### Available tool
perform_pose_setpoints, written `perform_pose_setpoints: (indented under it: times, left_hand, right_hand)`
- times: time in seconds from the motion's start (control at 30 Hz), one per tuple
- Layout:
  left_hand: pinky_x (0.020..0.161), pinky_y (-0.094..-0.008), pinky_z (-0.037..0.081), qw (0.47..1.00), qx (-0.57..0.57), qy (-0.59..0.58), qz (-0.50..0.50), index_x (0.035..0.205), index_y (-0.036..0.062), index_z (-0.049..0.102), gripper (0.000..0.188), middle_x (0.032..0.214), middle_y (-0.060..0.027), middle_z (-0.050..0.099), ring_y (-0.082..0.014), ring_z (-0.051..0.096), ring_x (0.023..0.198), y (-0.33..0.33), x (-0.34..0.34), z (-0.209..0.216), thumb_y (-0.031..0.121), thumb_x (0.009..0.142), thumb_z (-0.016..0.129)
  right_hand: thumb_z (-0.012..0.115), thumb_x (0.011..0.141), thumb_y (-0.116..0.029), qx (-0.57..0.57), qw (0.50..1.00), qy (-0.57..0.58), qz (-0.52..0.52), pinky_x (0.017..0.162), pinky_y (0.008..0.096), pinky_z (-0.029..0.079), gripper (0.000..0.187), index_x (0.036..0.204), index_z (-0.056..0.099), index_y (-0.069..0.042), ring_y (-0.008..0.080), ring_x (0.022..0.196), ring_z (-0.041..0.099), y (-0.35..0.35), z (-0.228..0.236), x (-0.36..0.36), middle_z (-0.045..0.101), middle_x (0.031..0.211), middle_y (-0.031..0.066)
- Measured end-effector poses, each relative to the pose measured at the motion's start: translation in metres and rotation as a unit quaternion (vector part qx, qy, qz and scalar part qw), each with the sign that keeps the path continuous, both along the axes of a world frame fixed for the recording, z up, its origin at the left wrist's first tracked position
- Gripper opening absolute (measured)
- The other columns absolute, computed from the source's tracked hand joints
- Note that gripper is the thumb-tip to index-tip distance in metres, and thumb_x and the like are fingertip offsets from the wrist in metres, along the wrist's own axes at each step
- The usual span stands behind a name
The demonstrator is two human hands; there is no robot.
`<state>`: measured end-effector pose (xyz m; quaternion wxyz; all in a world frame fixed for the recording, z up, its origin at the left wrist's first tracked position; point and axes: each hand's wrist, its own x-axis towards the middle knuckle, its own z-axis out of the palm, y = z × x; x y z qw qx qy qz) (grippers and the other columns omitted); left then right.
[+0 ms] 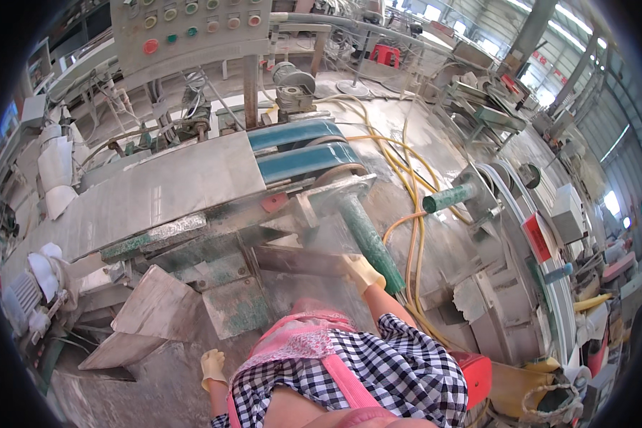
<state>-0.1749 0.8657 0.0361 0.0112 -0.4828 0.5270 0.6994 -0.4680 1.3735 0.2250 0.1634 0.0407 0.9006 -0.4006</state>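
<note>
Brown-grey and flat-faced, a long panel lies crosswise in front of the body, below the machine's blue belts and just left of a worn green roller. Its left end meets the metalwork; whether it rests there or is fixed, I cannot tell. The gloved right hand pinches the panel's right end, fingers bent over the upper edge; where the thumb presses is hidden. The gloved left hand hangs low and well apart from it, fingers loosely bent and slightly parted, with nothing visible in the grasp. Nearest to that hand are tilted, pale-streaked boards and a plate with flaking green paint.

Judging by its straight edges and hard look, the panel should be stiff and rather heavy for its width, unlikely to bend. If it is stone, its corners could chip against the metal, and any damp or dust on the smooth face would make it slippery under a glove. One end alone gives poor leverage; a surer hold would be with the palms under the lower edge, one toward each end, keeping fingers out from between panel and roller.
</note>
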Motion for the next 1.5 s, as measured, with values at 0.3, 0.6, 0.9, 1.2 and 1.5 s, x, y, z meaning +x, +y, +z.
perform_pose_setpoints:
  times: [0.3, 0.6, 0.9, 1.2, 1.5]
  left_hand:
    - [0.059, -0.031, 0.051, 0.999, -0.013, -0.045, 0.015, 0.106, 0.0051, 0.065, 0.021, 0.086, -0.0102, 0.07, -0.0201, 0.067, 0.076, 0.015, -0.026, -0.037, 0.021, 0.1, 0.054]
    - [0.069, -0.0317, 0.052, 0.995, -0.015, -0.09, 0.051, 0.109, 0.0033, 0.064, 0.025, 0.093, -0.0116, 0.07, -0.0209, 0.067, 0.084, 0.061, -0.107, 0.024, 0.025, 0.102, 0.053]
    - [0.078, -0.0323, 0.053, 0.993, -0.035, -0.09, 0.072, 0.113, 0.0014, 0.063, 0.03, 0.1, -0.0129, 0.069, -0.0218, 0.067, 0.093, 0.053, -0.122, 0.042, 0.028, 0.104, 0.053]
    - [0.087, -0.033, 0.055, 0.983, -0.127, 0.047, 0.125, 0.117, -0.0005, 0.062, 0.036, 0.108, -0.0143, 0.069, -0.0226, 0.068, 0.101, 0.009, -0.146, 0.105, 0.032, 0.105, 0.052]
    - [0.102, -0.0356, 0.051, 0.931, -0.271, 0.244, -0.014, 0.128, -0.0044, 0.058, 0.033, 0.123, -0.0212, 0.066, -0.0269, 0.066, 0.114, -0.029, -0.313, 0.251, 0.018, 0.109, 0.042]
  right_hand:
    - [0.057, 0.098, -0.031, -0.261, 0.956, 0.105, 0.085, 0.088, 0.0349, 0.052, 0.037, 0.122, 0.061, -0.004, 0.0266, 0.098, 0.066, -0.153, 0.09, -0.22, 0.065, 0.111, 0.0174]
    - [0.061, 0.087, -0.03, 0.143, 0.944, 0.251, 0.161, 0.081, 0.0508, 0.055, 0.031, 0.103, 0.061, -0.003, 0.0422, 0.089, 0.07, -0.285, 0.072, -0.37, 0.072, 0.091, 0.0223]
    - [0.067, 0.089, -0.035, -0.105, 0.992, 0.06, -0.016, 0.09, 0.0412, 0.054, 0.052, 0.124, 0.06, 0.002, 0.0314, 0.104, 0.069, -0.286, 0.068, -0.392, 0.07, 0.112, 0.0232]
    - [0.07, 0.087, -0.016, -0.331, 0.941, 0.054, 0.056, 0.113, 0.037, 0.037, 0.07, 0.15, 0.042, 0.0, 0.0284, 0.14, 0.045, -0.312, 0.065, -0.338, 0.049, 0.149, 0.0199]
    - [0.058, 0.088, -0.013, -0.071, 0.945, 0.273, 0.167, 0.081, 0.0504, 0.053, 0.027, 0.113, 0.064, -0.006, 0.0435, 0.093, 0.067, -0.281, 0.086, -0.351, 0.07, 0.096, 0.0228]
